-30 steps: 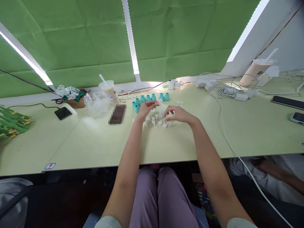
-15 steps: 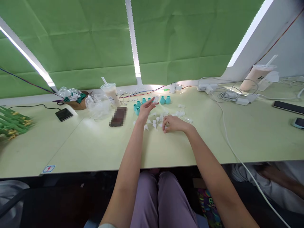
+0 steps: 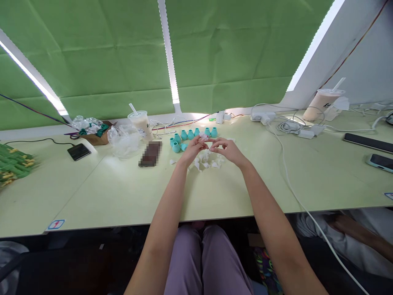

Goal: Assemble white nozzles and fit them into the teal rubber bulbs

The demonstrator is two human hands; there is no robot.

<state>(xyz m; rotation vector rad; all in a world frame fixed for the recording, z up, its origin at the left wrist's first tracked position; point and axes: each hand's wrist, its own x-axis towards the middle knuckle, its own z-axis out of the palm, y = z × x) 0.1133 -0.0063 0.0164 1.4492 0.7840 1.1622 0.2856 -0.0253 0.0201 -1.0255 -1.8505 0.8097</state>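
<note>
My left hand (image 3: 193, 150) is closed on a small clear plastic piece (image 3: 204, 138), which shows at its fingertips above the table. Opposite it, my right hand (image 3: 226, 150) has thumb and fingers pinched, with what looks like a small white piece between them, partly hidden. The two hands' fingertips almost meet. Below them lie several loose white pointed pieces (image 3: 197, 164), some covered by the fingers. Just behind and to the left stand several small turquoise vase-shaped pieces (image 3: 184, 134); one near my left hand lies tipped over.
Left of the hands are a pixelated dark flat object (image 3: 150, 154), a clear plastic bag (image 3: 124, 141) and a drink cup (image 3: 141, 124). A white cable (image 3: 287, 168) runs down the right side past two phones (image 3: 382, 161). Green artificial stems (image 3: 15, 164) lie far left.
My right hand has lifted from the white pieces and moved up to my left hand. My left hand has come slightly lower, its fingers now curled in. The view has shifted slightly.
</note>
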